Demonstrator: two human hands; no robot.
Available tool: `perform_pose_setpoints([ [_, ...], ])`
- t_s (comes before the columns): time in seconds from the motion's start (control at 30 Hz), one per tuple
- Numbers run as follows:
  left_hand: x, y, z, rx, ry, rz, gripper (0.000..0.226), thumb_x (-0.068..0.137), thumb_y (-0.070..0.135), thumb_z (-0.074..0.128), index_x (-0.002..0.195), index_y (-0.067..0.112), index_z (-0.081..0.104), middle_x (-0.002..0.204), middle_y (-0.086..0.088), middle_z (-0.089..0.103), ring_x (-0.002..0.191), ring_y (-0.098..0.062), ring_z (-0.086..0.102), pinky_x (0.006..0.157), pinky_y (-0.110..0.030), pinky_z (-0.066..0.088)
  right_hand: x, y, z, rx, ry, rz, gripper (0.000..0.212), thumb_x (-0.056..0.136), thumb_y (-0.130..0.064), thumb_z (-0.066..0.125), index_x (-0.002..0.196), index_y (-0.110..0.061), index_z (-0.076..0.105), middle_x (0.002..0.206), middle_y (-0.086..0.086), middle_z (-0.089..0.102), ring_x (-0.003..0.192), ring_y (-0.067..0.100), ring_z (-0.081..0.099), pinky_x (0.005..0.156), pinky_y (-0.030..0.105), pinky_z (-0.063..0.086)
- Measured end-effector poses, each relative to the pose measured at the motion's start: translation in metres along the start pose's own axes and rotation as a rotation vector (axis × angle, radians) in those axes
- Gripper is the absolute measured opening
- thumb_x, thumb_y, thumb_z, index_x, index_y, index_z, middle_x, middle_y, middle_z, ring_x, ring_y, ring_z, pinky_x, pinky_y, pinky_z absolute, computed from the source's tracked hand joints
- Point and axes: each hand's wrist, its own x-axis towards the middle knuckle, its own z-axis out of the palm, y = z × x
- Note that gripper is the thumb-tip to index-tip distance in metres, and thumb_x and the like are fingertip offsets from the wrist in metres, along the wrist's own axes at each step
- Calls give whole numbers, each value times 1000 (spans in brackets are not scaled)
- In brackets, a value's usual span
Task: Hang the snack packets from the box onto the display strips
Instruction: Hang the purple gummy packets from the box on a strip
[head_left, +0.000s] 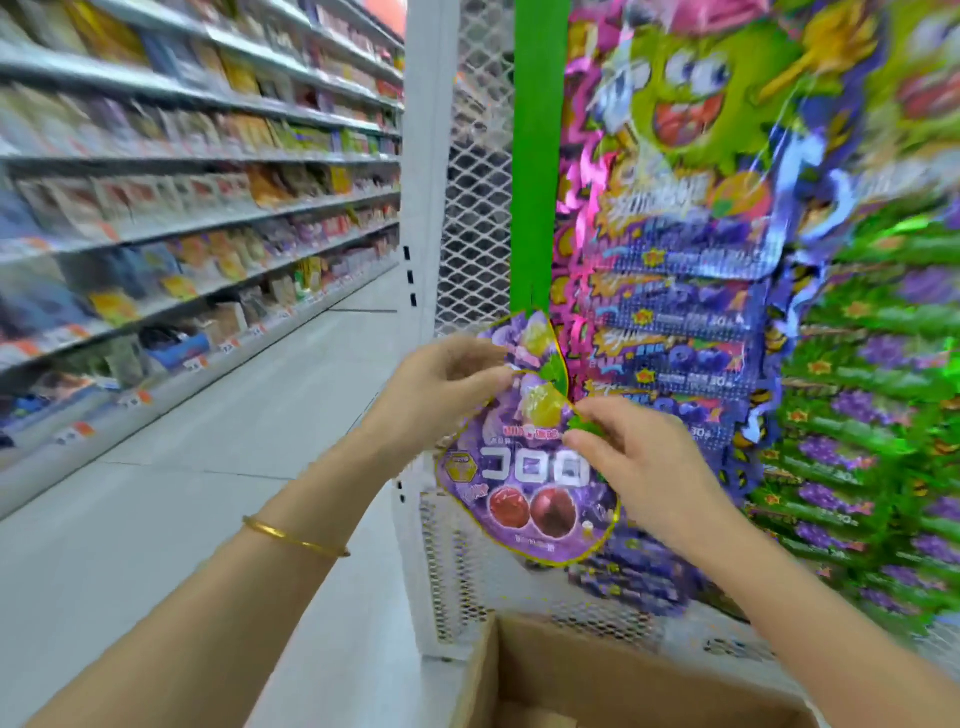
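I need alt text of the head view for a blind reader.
The left hand and right hand pinch a purple snack packet under a green display strip on a white mesh rack. A cardboard box stands below; stocked shelves line the left.

This is looking like a shop, because long shelves (208, 223) are running down the aisle (234, 415) holding rows of snack bags (218, 249) with little price tags (83, 428) sticking on their edges, and lots of bright candy packets (857, 415) are hanging on a white wire rack (478, 156) beside a cardboard box (571, 670).

Packet (535, 457) above box (597, 670)
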Motion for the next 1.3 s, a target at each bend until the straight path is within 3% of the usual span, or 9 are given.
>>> perform_pose_setpoints([
  [0.13,68,41,-13,36,215,134,31,89,15,59,118,7,56,101,-2,63,92,-19,62,84,-29,52,40,-18,-26,-111,137,-33,14,90,-24,57,104,-24,59,80,-2,64,84,26,61,71,40,46],
  [0.23,104,56,-6,23,243,137,36,92,15,55,124,2,49,102,-3,61,77,-12,60,59,-12,50,57,-26,-33,-45,191,-40,35,91,-17,54,119,-34,44,104,6,69,103,30,61,82,45,48],
  [0.33,122,55,2,10,223,99,18,91,21,56,104,9,52,94,-4,62,79,-18,59,70,-32,52,67,-28,-34,-4,220,-40,40,91,-10,51,117,-40,42,103,6,67,100,29,60,83,45,48],
  [0.5,124,60,-4,-28,204,76,17,90,23,59,79,11,56,61,-2,47,55,-14,42,57,-26,39,82,-28,-28,-71,260,-40,40,92,-4,45,122,-28,57,120,-5,62,113,18,55,91,39,45],
  [0.8,114,67,-8,3,145,58,21,90,31,58,71,22,57,57,6,46,55,-8,41,54,-21,34,101,-29,-14,-90,189,11,56,93,0,36,139,-31,40,121,7,53,109,35,53,87,50,45],
  [0.97,108,72,-7,5,150,70,14,91,30,57,91,17,59,69,9,52,64,-2,47,61,-16,38,105,-32,-19,-52,149,26,51,95,-2,34,139,-25,41,139,3,48,125,26,47,99,47,41],
  [1.1,107,72,-6,18,167,80,16,91,31,57,86,16,59,63,6,49,58,-7,44,57,-22,36,106,-34,-23,-15,116,57,49,95,-1,34,138,-22,43,141,-2,48,128,19,45,104,42,40],
  [1.23,106,71,-5,30,179,82,18,90,32,57,83,16,60,63,7,50,60,-6,46,58,-21,37,106,-38,-25,49,126,68,47,95,-2,34,136,-21,45,140,-3,48,120,20,52,98,41,45],
  [1.3,106,70,-4,29,188,94,20,90,31,58,75,19,59,63,7,50,59,-5,45,59,-21,39,108,-38,-26,65,136,72,48,94,-1,34,136,-21,46,140,-3,49,101,14,56,92,38,46],
])
